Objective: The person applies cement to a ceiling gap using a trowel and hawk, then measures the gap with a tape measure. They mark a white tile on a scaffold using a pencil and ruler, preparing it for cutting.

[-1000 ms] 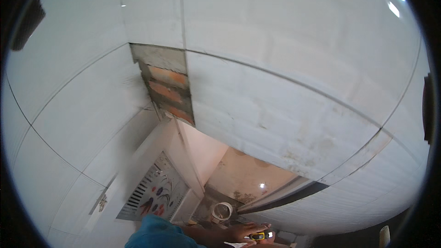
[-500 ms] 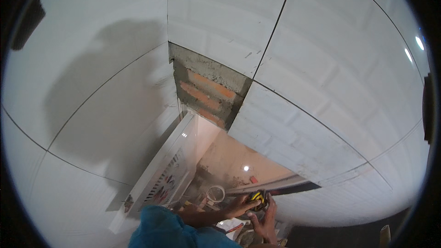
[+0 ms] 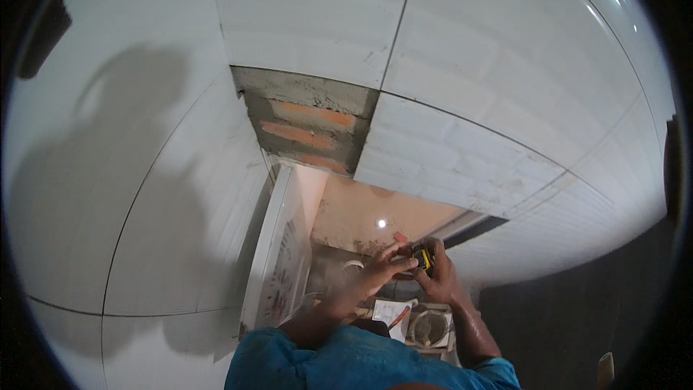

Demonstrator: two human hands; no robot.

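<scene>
A yellow and black tape measure (image 3: 423,258) is held up in front of me, below the tiled wall. My right hand (image 3: 442,274) is closed round its right side. From the left, my left hand (image 3: 382,271) meets it, thumb and fingers bent at the case; whether they grip the case or the blade's end is hard to make out. Ahead, above the doorway, a bare patch of brick and mortar (image 3: 307,130) shows between white wall tiles (image 3: 462,155).
A white door (image 3: 271,260) with a patterned panel stands ajar at the left of the opening. Lower down are a white bucket (image 3: 354,266), a round container of grey mix (image 3: 431,327) and a red-and-black handled tool (image 3: 399,318). A dark area (image 3: 556,318) lies at the right.
Both hands have risen with the tape measure. It has passed from mainly my left hand into my right. My view has shifted, and more of my sleeves and the mix container show.
</scene>
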